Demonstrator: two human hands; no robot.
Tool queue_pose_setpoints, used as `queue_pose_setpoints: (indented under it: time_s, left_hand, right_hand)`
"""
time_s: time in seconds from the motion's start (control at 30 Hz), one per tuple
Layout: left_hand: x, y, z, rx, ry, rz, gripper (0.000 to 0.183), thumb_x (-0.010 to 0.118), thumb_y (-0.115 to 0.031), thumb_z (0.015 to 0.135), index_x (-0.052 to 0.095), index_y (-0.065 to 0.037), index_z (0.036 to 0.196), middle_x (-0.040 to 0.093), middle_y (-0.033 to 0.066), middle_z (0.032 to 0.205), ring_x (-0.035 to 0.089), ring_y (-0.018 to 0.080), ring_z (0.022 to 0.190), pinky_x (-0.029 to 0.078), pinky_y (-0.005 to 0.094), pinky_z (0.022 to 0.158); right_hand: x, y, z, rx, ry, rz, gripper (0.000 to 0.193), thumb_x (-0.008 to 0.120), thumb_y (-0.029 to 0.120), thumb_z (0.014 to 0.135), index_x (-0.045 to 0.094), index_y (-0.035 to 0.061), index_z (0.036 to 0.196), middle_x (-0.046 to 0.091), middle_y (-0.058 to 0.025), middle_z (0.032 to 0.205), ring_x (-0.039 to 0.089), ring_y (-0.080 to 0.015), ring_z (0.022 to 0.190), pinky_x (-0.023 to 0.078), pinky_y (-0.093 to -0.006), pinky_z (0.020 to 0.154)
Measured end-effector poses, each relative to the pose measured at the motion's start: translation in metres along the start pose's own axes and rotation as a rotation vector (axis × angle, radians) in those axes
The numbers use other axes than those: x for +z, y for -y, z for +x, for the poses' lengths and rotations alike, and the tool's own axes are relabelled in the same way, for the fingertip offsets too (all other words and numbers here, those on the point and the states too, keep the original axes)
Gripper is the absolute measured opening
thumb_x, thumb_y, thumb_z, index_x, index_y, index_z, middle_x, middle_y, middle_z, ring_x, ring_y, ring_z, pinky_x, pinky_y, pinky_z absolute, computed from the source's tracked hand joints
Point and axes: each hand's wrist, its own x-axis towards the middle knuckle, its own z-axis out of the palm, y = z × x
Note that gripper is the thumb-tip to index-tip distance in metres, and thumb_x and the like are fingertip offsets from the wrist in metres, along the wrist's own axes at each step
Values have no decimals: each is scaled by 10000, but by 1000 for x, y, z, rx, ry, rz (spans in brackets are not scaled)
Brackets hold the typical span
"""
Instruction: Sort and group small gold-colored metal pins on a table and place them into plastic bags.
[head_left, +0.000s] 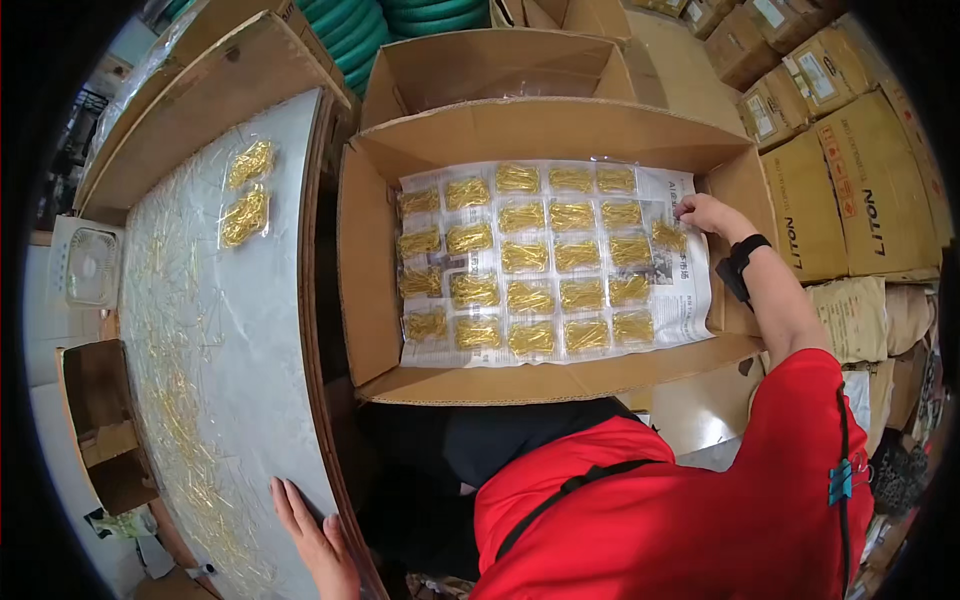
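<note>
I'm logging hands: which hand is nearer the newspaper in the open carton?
Right. The right hand is over the edge of the newspaper, at a packet of golden pieces; the left hand rests on the grey table, outside the carton.

Gold pieces (pixel 522 217) gleam like metal inside glossy clear plastic bags (pixel 575 255) — matt paper (pixel 690 312) beneath, dull cardboard carton (pixel 555 385) around. And the tabletop (pixel 262 330) looks smooth, its right edge (pixel 311 300) wood-like.

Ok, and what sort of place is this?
Probably a small packing workshop or storeroom: an open carton holds rows of packets of gold-coloured pieces, loose gold-coloured pieces are spread on the grey worktable, and cardboard boxes are stacked at the right.
</note>
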Motion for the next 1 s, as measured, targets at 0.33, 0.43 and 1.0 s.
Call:
queue_pose_setpoints:
  time_s: [0.33,0.43,1.0]
  left_hand:
    - [2,-5,-1,-17,-12,31,580,423,-227,1054,266,12,1558,202,222,1638,211,400,1508,177,450,1227]
    - [-1,-7,-1,1,-17,17,584,429,-226,1050,267,13,1558,202,223,1638,212,401,1508,177,450,1227]
    - [-8,-22,1,-71,22,14,610,478,-146,1018,255,1,1567,203,209,1640,222,381,1509,203,431,1224]
  right_hand:
    - [-1,-4,30,-162,-313,-75,159,717,117,844,723,50,988,726,-150,961,689,-310,926,539,-392,834]
    - [-4,5,44,-163,-446,-100,188,716,142,840,727,56,1006,724,-171,1014,682,-359,984,536,-414,865]
    - [53,-1,75,96,-1165,305,226,678,204,881,707,37,1030,688,-217,1097,660,-399,1021,517,-456,905]
